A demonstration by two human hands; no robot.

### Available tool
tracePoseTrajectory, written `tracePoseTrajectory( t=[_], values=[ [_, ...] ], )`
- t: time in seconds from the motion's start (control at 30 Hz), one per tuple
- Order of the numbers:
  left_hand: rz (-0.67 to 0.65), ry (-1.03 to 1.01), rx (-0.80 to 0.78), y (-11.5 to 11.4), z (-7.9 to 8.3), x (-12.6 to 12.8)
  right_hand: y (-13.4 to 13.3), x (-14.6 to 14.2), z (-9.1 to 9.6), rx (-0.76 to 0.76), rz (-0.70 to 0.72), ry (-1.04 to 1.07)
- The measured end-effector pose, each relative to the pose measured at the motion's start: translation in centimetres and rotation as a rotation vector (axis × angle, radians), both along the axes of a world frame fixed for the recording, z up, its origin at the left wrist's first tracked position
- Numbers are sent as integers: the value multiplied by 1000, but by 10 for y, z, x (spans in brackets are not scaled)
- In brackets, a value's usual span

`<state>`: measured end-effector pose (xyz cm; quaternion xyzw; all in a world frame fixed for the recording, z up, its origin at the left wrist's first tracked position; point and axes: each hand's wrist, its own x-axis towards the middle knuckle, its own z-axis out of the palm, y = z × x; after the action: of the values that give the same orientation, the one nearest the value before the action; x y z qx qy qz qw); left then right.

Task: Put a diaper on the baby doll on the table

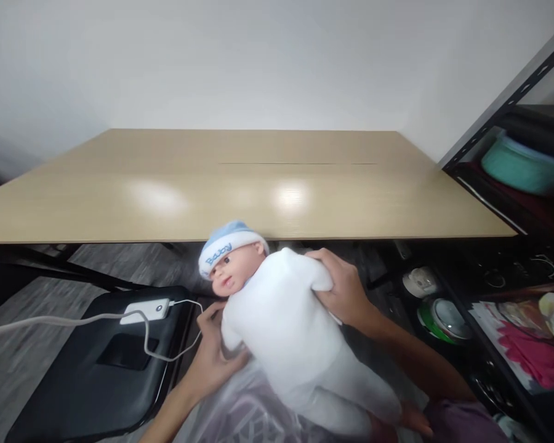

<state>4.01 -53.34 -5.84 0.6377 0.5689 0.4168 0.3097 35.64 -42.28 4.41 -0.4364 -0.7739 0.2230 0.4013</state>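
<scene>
A baby doll (281,320) in a white outfit lies tilted across my lap, its head toward the table and its feet toward the lower right. On its head is a light blue and white cap (231,243) lettered "Baby". My left hand (216,344) is closed around the doll's arm and side at the left. On the other side, my right hand (344,286) grips the doll by its other sleeve and side. Under the doll, a clear plastic sheet or bag (244,406) covers part of my lap.
A wooden table (166,184) stands ahead against a white wall. On a black padded chair (87,375) at left lie a white power bank (145,311) with a cable and a dark phone (127,352). Black shelves at right hold a teal bowl (526,163) and several items.
</scene>
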Motion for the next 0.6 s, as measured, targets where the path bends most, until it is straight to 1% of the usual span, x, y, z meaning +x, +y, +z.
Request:
tracePoseTrajectory(
  t=[0.07,0.13,0.27,0.33,0.4,0.47,0.53,0.6],
  values=[
    [-95,-44,-95,24,17,11,7,11,6,-10,-79,-12],
    [-153,-57,-158,54,38,20,20,26,12,-17,-141,-87],
    [-272,72,-168,121,81,25,54,60,27,6,-239,-351],
    [-348,123,-168,153,98,24,71,73,32,-8,-259,-462],
    [-417,151,-177,181,109,23,89,81,32,-42,-277,-543],
    [-456,145,-190,204,115,22,106,85,28,-90,-300,-591],
    [-484,122,-208,224,119,21,122,90,20,-139,-290,-591],
    [-496,136,-212,240,122,17,134,97,9,-155,-238,-559]
  ],
)
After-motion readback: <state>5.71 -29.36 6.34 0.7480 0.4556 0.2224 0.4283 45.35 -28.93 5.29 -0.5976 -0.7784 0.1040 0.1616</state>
